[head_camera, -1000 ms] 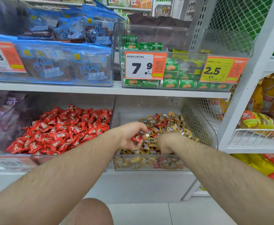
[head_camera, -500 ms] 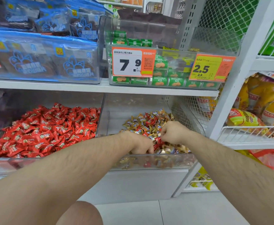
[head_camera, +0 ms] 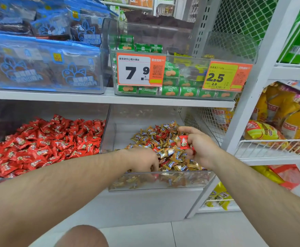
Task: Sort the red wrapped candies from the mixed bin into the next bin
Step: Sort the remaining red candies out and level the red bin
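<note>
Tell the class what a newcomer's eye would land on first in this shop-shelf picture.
First, the heap of red candies filling the lower-left bin. Next, the two hands in the mixed bin beside it: the right hand holds up one red candy, while the left hand digs among the gold wrappers. Above, the big price tag reading 7.9 stands out.

Clear glossy plastic bin, near right: shiny gold and red foil-like candy wrappers. Clear plastic bin, left: glossy red wrappers. Smooth white painted metal shelf; white wire basket, right; paper price tags.
</note>
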Demonstrator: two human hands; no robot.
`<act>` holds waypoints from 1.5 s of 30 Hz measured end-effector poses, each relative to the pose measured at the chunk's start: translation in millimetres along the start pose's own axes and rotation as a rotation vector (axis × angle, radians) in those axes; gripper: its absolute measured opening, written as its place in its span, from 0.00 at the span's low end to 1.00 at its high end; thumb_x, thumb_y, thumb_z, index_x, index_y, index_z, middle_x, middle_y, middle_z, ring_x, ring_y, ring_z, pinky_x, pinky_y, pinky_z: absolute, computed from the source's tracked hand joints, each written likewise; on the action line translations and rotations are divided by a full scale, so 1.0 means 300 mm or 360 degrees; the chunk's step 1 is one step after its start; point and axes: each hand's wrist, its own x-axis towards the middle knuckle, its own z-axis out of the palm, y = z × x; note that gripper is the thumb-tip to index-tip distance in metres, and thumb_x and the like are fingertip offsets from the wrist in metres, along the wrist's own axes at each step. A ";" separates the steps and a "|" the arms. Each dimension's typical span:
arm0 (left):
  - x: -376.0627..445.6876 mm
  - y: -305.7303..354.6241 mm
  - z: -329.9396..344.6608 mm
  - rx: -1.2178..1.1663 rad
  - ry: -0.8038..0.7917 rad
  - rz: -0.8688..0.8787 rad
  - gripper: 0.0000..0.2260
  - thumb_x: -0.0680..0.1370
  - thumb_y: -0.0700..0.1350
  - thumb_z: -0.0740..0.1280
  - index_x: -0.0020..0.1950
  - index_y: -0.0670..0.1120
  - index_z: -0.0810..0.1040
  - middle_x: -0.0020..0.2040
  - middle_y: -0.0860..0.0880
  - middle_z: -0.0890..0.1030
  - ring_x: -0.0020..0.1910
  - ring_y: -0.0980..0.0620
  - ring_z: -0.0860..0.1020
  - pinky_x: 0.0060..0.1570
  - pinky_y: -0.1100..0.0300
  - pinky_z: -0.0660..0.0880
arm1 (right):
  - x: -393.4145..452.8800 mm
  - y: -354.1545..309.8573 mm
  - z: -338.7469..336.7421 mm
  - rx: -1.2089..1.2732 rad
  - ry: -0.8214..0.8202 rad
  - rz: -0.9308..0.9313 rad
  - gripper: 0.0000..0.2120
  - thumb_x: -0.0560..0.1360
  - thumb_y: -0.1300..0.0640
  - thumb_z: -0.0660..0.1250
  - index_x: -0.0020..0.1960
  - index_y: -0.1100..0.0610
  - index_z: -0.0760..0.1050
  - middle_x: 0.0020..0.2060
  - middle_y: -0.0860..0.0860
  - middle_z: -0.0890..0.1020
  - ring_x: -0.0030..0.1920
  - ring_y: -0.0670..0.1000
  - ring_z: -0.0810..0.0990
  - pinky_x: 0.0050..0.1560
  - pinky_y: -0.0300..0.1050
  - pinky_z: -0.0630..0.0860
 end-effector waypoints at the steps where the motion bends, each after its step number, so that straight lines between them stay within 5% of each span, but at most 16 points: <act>1: -0.015 -0.009 -0.001 -0.0150 0.0130 -0.0044 0.07 0.74 0.53 0.72 0.40 0.51 0.82 0.32 0.59 0.72 0.35 0.56 0.71 0.37 0.59 0.70 | -0.004 -0.003 0.001 0.0061 -0.0034 0.0034 0.23 0.73 0.69 0.49 0.55 0.55 0.78 0.32 0.57 0.79 0.23 0.49 0.63 0.27 0.40 0.58; 4: -0.053 -0.038 -0.025 -0.0855 0.0434 -0.0323 0.13 0.74 0.52 0.72 0.35 0.49 0.73 0.32 0.55 0.73 0.30 0.57 0.69 0.34 0.62 0.66 | 0.006 -0.005 0.012 0.0131 -0.0035 0.0127 0.16 0.76 0.66 0.53 0.49 0.59 0.79 0.28 0.53 0.73 0.23 0.49 0.62 0.29 0.40 0.56; 8: -0.076 -0.025 -0.063 -0.1757 0.0651 -0.0593 0.04 0.74 0.43 0.66 0.42 0.44 0.73 0.35 0.49 0.73 0.30 0.53 0.69 0.29 0.63 0.64 | 0.022 -0.010 0.023 0.0037 0.0008 0.0166 0.09 0.76 0.61 0.58 0.44 0.55 0.77 0.26 0.50 0.69 0.24 0.49 0.62 0.28 0.40 0.55; 12: -0.049 -0.011 -0.076 -0.2230 0.0799 -0.0770 0.04 0.73 0.34 0.63 0.43 0.42 0.73 0.42 0.42 0.76 0.29 0.53 0.70 0.28 0.62 0.61 | 0.050 -0.034 0.020 -0.0020 0.0066 0.0162 0.10 0.77 0.52 0.57 0.43 0.56 0.74 0.25 0.50 0.68 0.24 0.49 0.62 0.27 0.40 0.56; 17: 0.017 -0.017 -0.072 -0.2006 0.0700 -0.0921 0.11 0.76 0.32 0.60 0.48 0.48 0.72 0.43 0.45 0.77 0.29 0.53 0.71 0.26 0.63 0.62 | 0.072 -0.064 0.008 -0.0681 0.0155 -0.0076 0.18 0.76 0.45 0.69 0.36 0.54 0.68 0.27 0.51 0.68 0.26 0.49 0.65 0.30 0.41 0.62; 20: 0.071 -0.048 -0.075 -0.1479 0.0681 -0.0898 0.09 0.78 0.35 0.58 0.50 0.45 0.75 0.42 0.44 0.76 0.31 0.53 0.70 0.28 0.62 0.66 | 0.117 -0.055 0.007 -0.1283 0.0146 -0.0280 0.17 0.76 0.47 0.70 0.37 0.58 0.73 0.38 0.50 0.78 0.38 0.50 0.75 0.43 0.43 0.72; 23: 0.105 -0.067 -0.075 -0.0750 0.0631 -0.0905 0.12 0.80 0.43 0.59 0.57 0.42 0.79 0.55 0.45 0.80 0.49 0.48 0.78 0.48 0.57 0.75 | 0.148 -0.052 0.016 -0.1865 0.0037 -0.0348 0.04 0.77 0.51 0.69 0.51 0.47 0.81 0.58 0.48 0.81 0.47 0.50 0.81 0.49 0.45 0.77; 25: 0.122 -0.078 -0.060 -0.0576 0.0590 -0.0921 0.13 0.78 0.51 0.64 0.53 0.44 0.80 0.52 0.47 0.83 0.51 0.47 0.79 0.51 0.54 0.78 | 0.163 -0.045 0.024 -0.2233 0.0008 -0.0391 0.14 0.78 0.55 0.66 0.61 0.41 0.79 0.64 0.47 0.79 0.55 0.53 0.81 0.50 0.45 0.76; 30: 0.180 -0.094 -0.016 -0.0460 0.0517 -0.0907 0.11 0.74 0.56 0.70 0.49 0.50 0.82 0.48 0.51 0.84 0.48 0.50 0.81 0.51 0.54 0.79 | 0.206 0.001 0.069 -0.2629 -0.0053 -0.0542 0.21 0.79 0.56 0.65 0.68 0.40 0.73 0.65 0.49 0.78 0.62 0.54 0.78 0.58 0.49 0.75; 33: 0.190 -0.093 0.003 -0.0474 0.0578 -0.0904 0.03 0.75 0.51 0.71 0.45 0.53 0.80 0.48 0.51 0.84 0.49 0.50 0.81 0.50 0.56 0.79 | 0.216 0.025 0.080 -0.2806 -0.0057 -0.0655 0.18 0.78 0.60 0.65 0.63 0.44 0.78 0.57 0.51 0.82 0.57 0.55 0.80 0.50 0.48 0.75; 36: 0.174 -0.085 -0.008 -0.0538 0.0629 -0.0923 0.08 0.75 0.49 0.69 0.37 0.52 0.75 0.46 0.51 0.83 0.47 0.50 0.80 0.47 0.56 0.79 | 0.223 0.033 0.063 -0.2673 0.0041 -0.0670 0.11 0.77 0.60 0.65 0.55 0.47 0.81 0.51 0.50 0.84 0.51 0.54 0.81 0.48 0.47 0.76; 39: 0.130 -0.069 -0.041 -0.0809 0.0777 -0.0940 0.08 0.75 0.50 0.68 0.38 0.52 0.73 0.42 0.51 0.79 0.44 0.50 0.77 0.42 0.60 0.73 | 0.211 0.024 0.025 -0.2096 0.0120 -0.0585 0.05 0.77 0.50 0.68 0.51 0.47 0.82 0.49 0.47 0.83 0.47 0.52 0.82 0.48 0.47 0.78; 42: 0.062 -0.030 -0.064 -0.1450 0.0915 -0.0841 0.10 0.78 0.47 0.66 0.38 0.47 0.70 0.34 0.50 0.72 0.34 0.51 0.71 0.37 0.58 0.72 | 0.153 0.009 0.004 -0.1327 0.0171 -0.0504 0.07 0.78 0.49 0.68 0.45 0.51 0.80 0.40 0.46 0.80 0.33 0.45 0.75 0.36 0.43 0.73; 45: -0.017 0.020 -0.084 -0.2250 0.0919 -0.0753 0.05 0.81 0.43 0.60 0.46 0.45 0.72 0.33 0.49 0.73 0.27 0.54 0.68 0.26 0.62 0.61 | 0.067 0.002 0.012 -0.0609 0.0109 -0.0262 0.12 0.81 0.50 0.62 0.43 0.55 0.75 0.34 0.45 0.70 0.30 0.43 0.66 0.32 0.41 0.64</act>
